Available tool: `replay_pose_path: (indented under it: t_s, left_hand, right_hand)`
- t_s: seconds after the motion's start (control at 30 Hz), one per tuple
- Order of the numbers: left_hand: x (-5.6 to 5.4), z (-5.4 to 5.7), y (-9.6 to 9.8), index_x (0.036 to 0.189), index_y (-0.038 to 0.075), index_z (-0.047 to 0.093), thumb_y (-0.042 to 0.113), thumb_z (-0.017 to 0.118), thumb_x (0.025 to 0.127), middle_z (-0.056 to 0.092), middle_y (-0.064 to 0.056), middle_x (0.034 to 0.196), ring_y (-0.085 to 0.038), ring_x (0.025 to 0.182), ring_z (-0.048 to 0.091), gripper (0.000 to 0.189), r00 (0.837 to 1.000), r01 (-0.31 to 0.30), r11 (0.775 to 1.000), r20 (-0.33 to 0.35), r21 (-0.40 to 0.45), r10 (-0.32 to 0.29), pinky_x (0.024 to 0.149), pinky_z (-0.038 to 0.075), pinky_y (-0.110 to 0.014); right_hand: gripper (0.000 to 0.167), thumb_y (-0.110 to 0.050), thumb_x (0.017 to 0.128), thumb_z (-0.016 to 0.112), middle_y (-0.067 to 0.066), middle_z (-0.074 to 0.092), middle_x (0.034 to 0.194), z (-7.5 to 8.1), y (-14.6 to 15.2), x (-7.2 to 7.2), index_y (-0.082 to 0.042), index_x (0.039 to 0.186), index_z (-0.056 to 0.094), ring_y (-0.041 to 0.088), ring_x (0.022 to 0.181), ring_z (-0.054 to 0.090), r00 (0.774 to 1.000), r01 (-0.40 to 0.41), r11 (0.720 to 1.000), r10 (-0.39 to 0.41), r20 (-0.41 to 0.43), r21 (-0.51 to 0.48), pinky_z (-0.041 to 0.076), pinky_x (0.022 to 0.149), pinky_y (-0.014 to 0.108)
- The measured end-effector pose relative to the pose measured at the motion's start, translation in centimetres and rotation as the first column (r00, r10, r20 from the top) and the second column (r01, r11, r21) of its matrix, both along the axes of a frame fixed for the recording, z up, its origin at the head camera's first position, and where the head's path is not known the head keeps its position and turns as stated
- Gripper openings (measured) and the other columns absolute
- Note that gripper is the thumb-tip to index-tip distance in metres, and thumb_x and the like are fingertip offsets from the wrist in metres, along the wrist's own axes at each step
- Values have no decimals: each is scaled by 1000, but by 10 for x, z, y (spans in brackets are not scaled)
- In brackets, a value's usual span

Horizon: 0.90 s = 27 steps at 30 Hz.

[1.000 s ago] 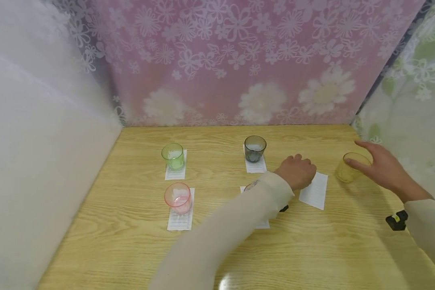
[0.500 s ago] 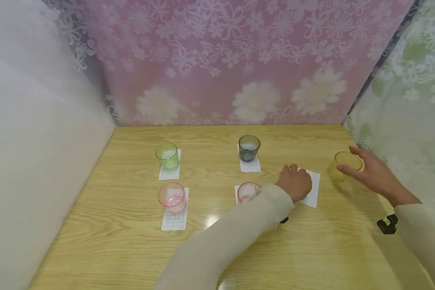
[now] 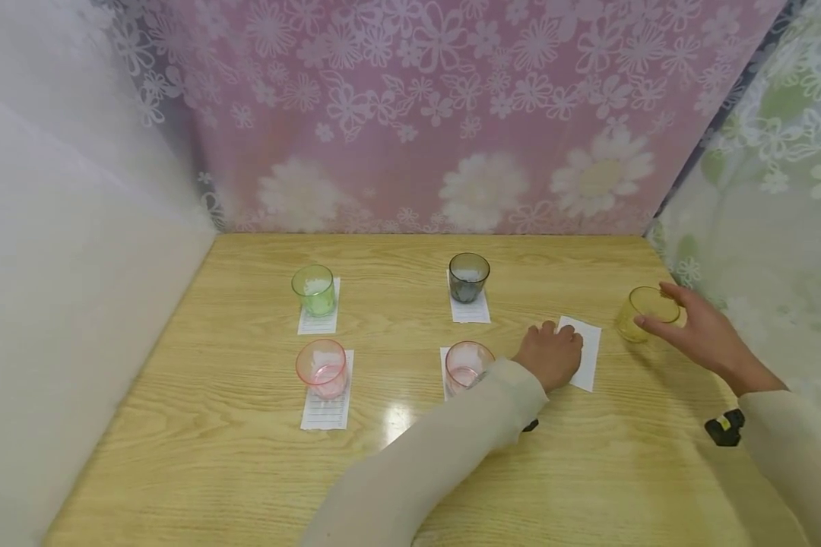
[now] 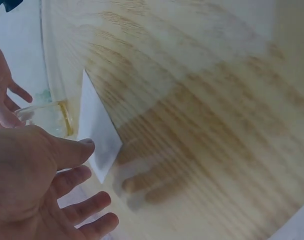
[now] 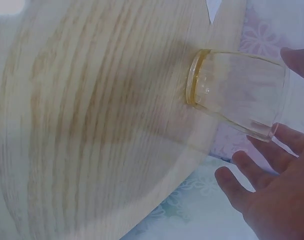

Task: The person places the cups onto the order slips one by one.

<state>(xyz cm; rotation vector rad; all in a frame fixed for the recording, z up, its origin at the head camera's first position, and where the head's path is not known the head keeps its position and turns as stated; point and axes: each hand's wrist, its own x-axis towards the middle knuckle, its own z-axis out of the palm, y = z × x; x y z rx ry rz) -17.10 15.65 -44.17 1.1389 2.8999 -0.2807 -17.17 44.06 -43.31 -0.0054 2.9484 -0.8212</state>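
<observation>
My left hand (image 3: pixel 547 355) hovers low over the left edge of a small white paper slip (image 3: pixel 588 357), covering part of it. In the left wrist view its thumb (image 4: pixel 79 150) overlaps the slip, and the other visible fingers are spread and slightly bent; contact with the paper is unclear. To the right, a clear yellow glass (image 3: pixel 632 323) stands upright on the table. My right hand (image 3: pixel 708 338) holds it near the rim, thumb on the near side and fingertips on the far side. In the right wrist view the remaining fingers fan out below the glass (image 5: pixel 237 95).
On printed slips stand a green glass (image 3: pixel 318 300), a grey glass (image 3: pixel 468 289), a pink glass (image 3: pixel 328 384) and another pink glass (image 3: pixel 461 372), partly behind my left forearm. A floral backdrop (image 3: pixel 383 152) rises along the table's back edge, with cloth walls at both sides.
My right thumb and fingers have drawn closer around the yellow glass's rim. My left hand has shifted slightly toward me, uncovering the slip's upper corner. The head view has shifted a little.
</observation>
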Motion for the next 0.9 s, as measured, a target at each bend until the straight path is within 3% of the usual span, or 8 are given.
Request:
replay_pose_path:
  t_s: [0.13, 0.2, 0.4, 0.9]
  left_hand:
    - [-3, -11, 1, 144, 34, 62, 30, 42, 119, 61, 19, 133, -7, 117, 57, 32, 1000, -9, 1000, 20, 24, 8, 90, 50, -25]
    - [-5, -15, 1, 144, 35, 61, 30, 41, 119, 60, 20, 136, -8, 123, 56, 32, 999, -20, 999, 41, 34, 18, 97, 50, -27]
    - [-4, -15, -3, 150, 37, 58, 31, 40, 120, 56, 21, 147, -10, 136, 53, 36, 998, -27, 1000, 64, 11, 27, 114, 50, -36]
    - [-2, -7, -13, 142, 35, 67, 30, 43, 119, 61, 20, 140, -10, 125, 55, 33, 999, -11, 998, 54, 69, 7, 100, 48, -33]
  right_hand:
    - [99, -48, 109, 64, 45, 27, 167, -2, 2, 1, 4, 173, 9, 71, 146, 27, 1000, 10, 1000, -10, 8, 6, 32, 102, 86]
    - [99, -48, 109, 64, 45, 29, 166, -4, 3, 1, 4, 173, 9, 71, 146, 28, 1000, 16, 1000, -16, 12, 8, 32, 102, 86]
    - [101, -51, 109, 64, 44, 33, 163, -6, 3, 1, 3, 173, 9, 71, 144, 30, 999, 37, 999, -38, 20, 11, 35, 101, 85]
    - [99, -52, 108, 65, 39, 37, 166, -5, -3, 1, 5, 172, 16, 69, 141, 35, 997, 70, 998, -69, -30, 10, 38, 101, 82]
